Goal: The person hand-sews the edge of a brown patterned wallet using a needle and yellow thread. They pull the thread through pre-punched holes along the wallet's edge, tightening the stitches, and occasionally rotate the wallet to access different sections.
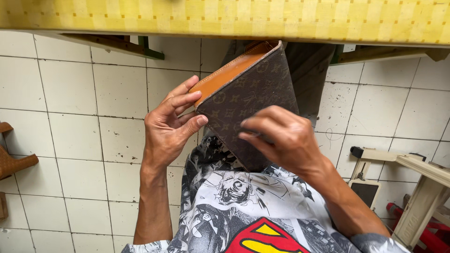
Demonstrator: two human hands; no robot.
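Observation:
A dark brown patterned bag [255, 89] with a tan leather edge [225, 75] rests tilted on my lap, its top end under the table. My left hand [169, 126] grips its left corner, thumb on the patterned face and fingers along the tan edge. My right hand [281, 140] lies on the lower part of the patterned face, fingers curled and pressing on it. Whether the right hand pinches anything small is hidden by the fingers.
A table with a yellow checked cloth [225, 18] crosses the top, close above the bag. White floor tiles [70, 140] lie below. A wooden stool [412, 178] stands at right, a brown woven object [14, 161] at left. My printed shirt [243, 211] fills the bottom.

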